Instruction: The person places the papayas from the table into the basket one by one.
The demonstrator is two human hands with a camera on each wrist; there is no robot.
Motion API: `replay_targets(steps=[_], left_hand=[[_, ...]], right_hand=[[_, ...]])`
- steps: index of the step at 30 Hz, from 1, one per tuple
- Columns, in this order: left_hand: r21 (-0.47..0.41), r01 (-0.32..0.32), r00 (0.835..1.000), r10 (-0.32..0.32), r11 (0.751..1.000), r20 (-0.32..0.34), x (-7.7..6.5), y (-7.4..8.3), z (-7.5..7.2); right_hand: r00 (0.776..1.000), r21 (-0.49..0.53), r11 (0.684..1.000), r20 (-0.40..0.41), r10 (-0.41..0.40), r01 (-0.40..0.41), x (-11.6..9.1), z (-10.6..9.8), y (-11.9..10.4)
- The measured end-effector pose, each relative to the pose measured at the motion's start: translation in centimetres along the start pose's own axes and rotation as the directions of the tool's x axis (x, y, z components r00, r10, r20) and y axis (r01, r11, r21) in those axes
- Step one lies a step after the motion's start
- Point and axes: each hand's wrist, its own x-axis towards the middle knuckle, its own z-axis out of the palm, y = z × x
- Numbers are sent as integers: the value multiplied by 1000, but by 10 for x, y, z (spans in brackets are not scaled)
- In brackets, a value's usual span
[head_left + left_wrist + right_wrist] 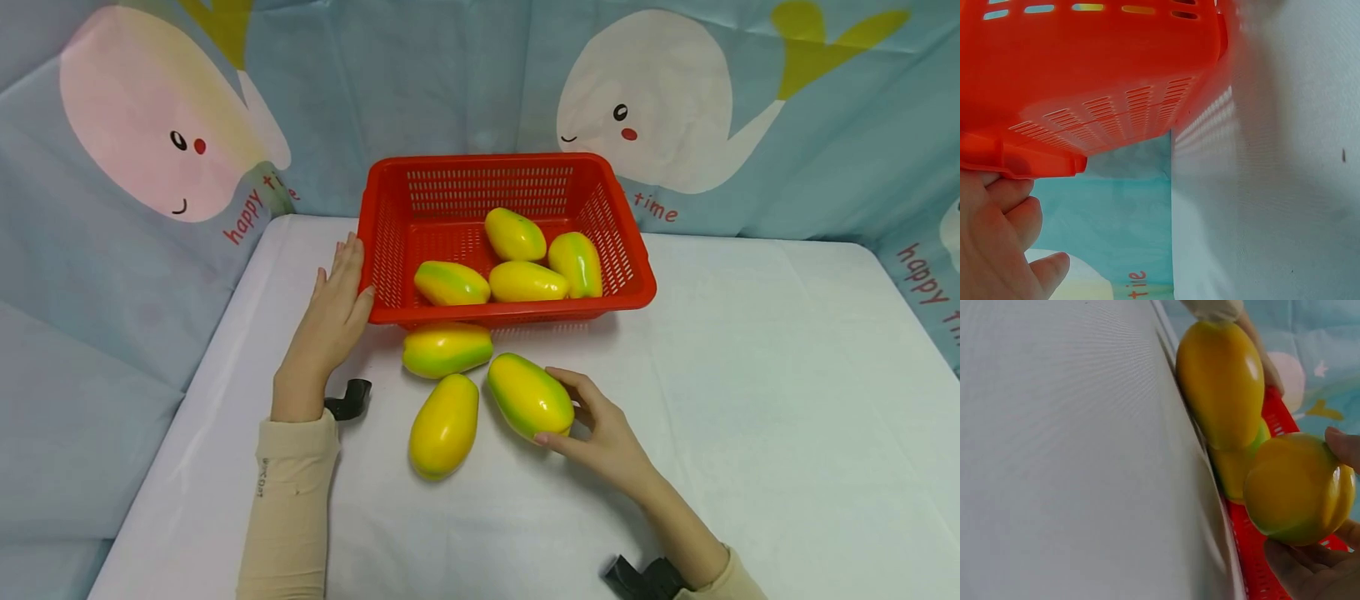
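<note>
My right hand (611, 433) grips the lower right end of a yellow-green papaya (529, 395), thumb on the near side and fingers on the far side. In the right wrist view the same papaya (1300, 487) shows its ridged end between thumb and fingers. My left hand (333, 308) lies against the left side of a red plastic basket (510, 312), its fingers straight along the rim. The left wrist view has those fingers (1016, 203) touching the rim from outside. Two more papayas, one at the basket's front (447, 350) and one nearer me (444, 427), lie beside the held one.
Several papayas (528, 282) lie inside the basket, mostly toward its front and right. A white cloth (787, 400) covers the table. Behind it hangs a blue curtain (450, 83) printed with whales. Black wrist mounts (348, 400) sit at both wrists.
</note>
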Motion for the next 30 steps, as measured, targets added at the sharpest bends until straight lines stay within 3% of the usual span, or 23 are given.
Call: replay_targets(steps=[14, 30], left_hand=[[12, 1, 1000, -1, 1000, 3, -1, 1, -1], [17, -2, 1000, 2, 1000, 15, -1, 1, -1]], right_hand=[[995, 2, 995, -24, -99, 99, -1, -14, -12], [976, -13, 979, -72, -204, 204, 4, -34, -46]])
